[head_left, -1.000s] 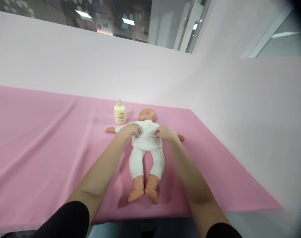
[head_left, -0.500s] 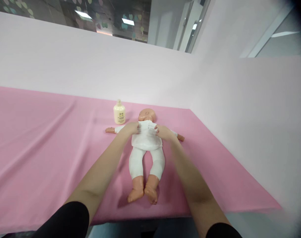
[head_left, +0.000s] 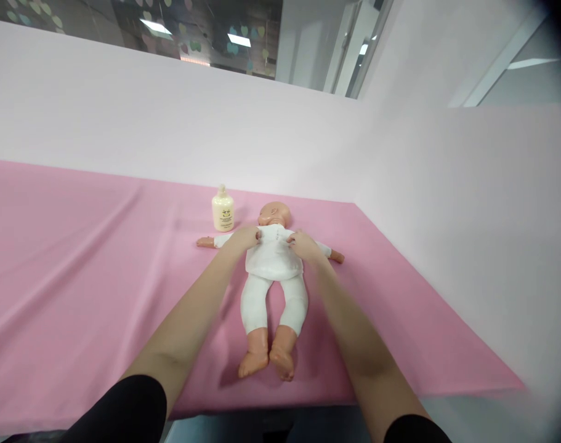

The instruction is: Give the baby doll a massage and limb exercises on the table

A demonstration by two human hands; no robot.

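Two pale pink wall panels [head_left: 169, 123] meet in a corner behind the scene, and below them a wide tabletop draped in a smooth pink cloth [head_left: 77, 258] fills most of the view. On that cloth, toward the far right part, a plastic baby doll in a white top and white leggings [head_left: 273, 289] lies on its back, head toward the wall, arms spread to either side and bare feet pointing to the near edge. Both of the person's forearms reach in from the bottom of the view, with black sleeves at the upper arms.

The left hand [head_left: 244, 238] rests on the doll's chest at the shoulder on the view's left, fingers curled down onto the white top; whether its grip pinches the fabric or only presses on it cannot be told. The right hand [head_left: 303, 244] sits on the opposite side of the chest, fingers likewise bent onto the cloth of the top, its grip equally unclear. The hands are near each other, with a strip of white top between them.

Just beside the doll's head, to the view's left, stands a small cream-coloured plastic pump bottle with a printed label [head_left: 223, 210], upright and apart from both hands.
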